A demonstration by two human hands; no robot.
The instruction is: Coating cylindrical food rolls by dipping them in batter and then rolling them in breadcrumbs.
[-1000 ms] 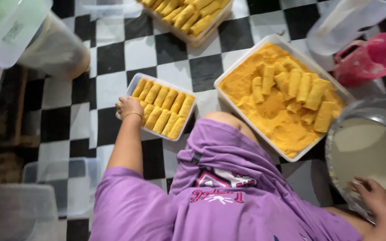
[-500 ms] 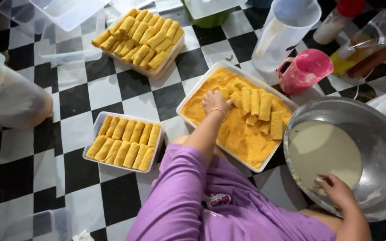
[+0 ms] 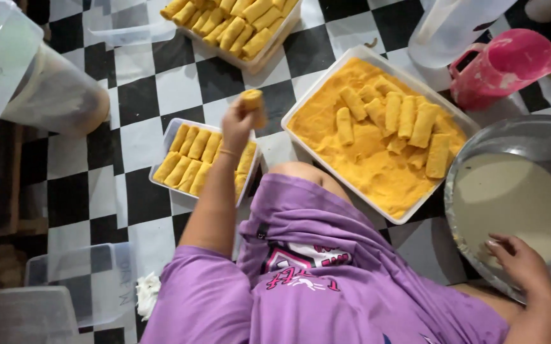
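The left hand [image 3: 240, 121] is grasping a breaded roll [image 3: 253, 105] upright, just above the small tray [image 3: 174, 130] of lengthwise-lying rolls below it, while the right hand [image 3: 522, 261] is resting released on the batter bowl [image 3: 479, 150].

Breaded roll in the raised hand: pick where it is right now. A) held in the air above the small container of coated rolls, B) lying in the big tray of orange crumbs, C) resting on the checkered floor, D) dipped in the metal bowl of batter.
A: the left hand grips the breaded roll in the air over the small container, clear of the crumb tray and the batter bowl.
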